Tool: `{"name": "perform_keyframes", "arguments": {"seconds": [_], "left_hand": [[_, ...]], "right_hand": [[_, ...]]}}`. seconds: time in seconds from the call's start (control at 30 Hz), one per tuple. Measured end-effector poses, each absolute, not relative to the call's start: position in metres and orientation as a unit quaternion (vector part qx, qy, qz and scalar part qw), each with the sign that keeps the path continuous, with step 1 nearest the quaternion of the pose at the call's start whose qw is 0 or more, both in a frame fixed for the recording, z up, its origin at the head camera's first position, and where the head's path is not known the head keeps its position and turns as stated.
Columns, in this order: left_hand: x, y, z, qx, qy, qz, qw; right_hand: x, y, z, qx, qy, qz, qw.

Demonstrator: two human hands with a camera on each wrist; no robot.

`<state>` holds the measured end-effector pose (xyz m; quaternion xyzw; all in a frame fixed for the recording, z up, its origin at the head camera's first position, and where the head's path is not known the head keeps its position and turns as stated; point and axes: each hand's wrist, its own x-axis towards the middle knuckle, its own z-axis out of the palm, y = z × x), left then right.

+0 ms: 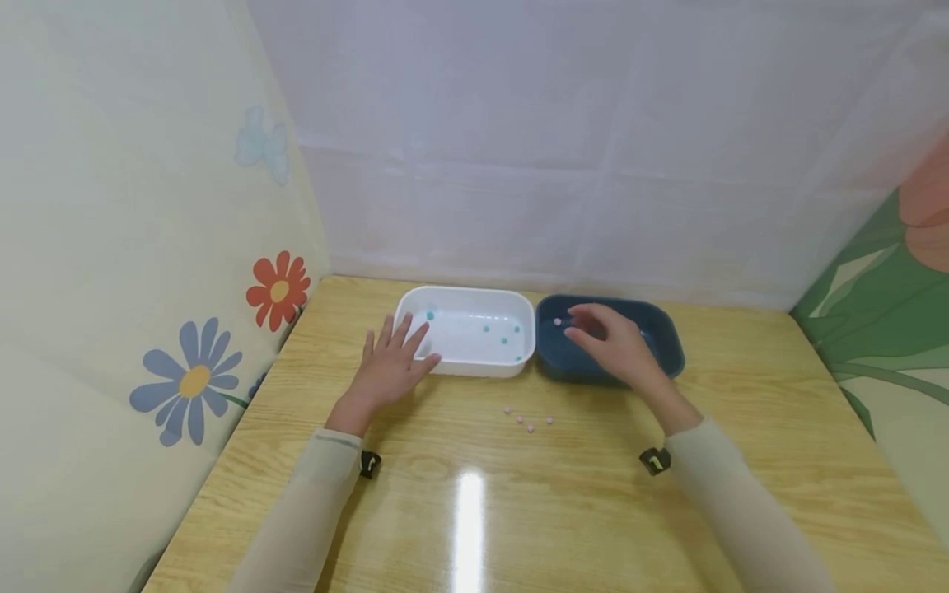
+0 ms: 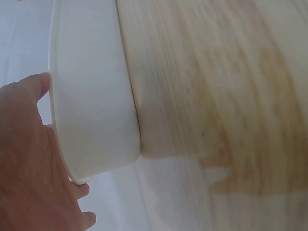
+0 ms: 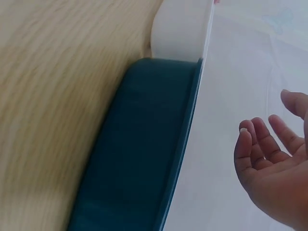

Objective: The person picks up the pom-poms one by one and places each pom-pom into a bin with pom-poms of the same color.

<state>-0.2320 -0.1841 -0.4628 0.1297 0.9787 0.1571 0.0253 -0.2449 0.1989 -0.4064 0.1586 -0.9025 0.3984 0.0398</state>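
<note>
My left hand (image 1: 389, 371) lies with spread fingers over the left end of a white container (image 1: 474, 368). In the left wrist view, its fingers rest along the rim of that container. Several small green beads (image 1: 485, 329) are scattered inside. Over a dark blue container (image 1: 586, 372) hovers my right hand (image 1: 617, 344), fingers loosely bent and thumb apart from them. A small pink bead (image 1: 558, 322) shows left of its fingertips, within the outline of the dark container. The right wrist view shows nothing between the thumb and fingers.
Several pink beads (image 1: 520, 420) lie on the wooden table (image 1: 578, 511) in front of the containers, which stand side by side near the back wall sheet (image 1: 474, 165). Printed flower sheets (image 1: 194, 381) line the sides. A dark wrist device (image 1: 656, 461) sits at the right cuff.
</note>
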Motion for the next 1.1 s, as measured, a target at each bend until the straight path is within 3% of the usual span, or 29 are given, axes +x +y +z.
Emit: {"name": "perform_keyframes", "arguments": {"seconds": [0.43,0.73,1.1], "left_hand": [[-0.232,-0.185,-0.463,0.129,0.979,0.157,0.025],[-0.230,-0.185,-0.462,0.129,0.978,0.160,0.026],[-0.230,-0.186,-0.464,0.124,0.978,0.164,0.026]], "right_hand": [[-0.219,0.234,-0.419,0.189,-0.905,0.369,0.094],[-0.211,0.254,-0.433,0.214,-0.903,0.334,0.167],[-0.212,0.280,-0.442,0.181,-0.926,0.312,0.112]]}}
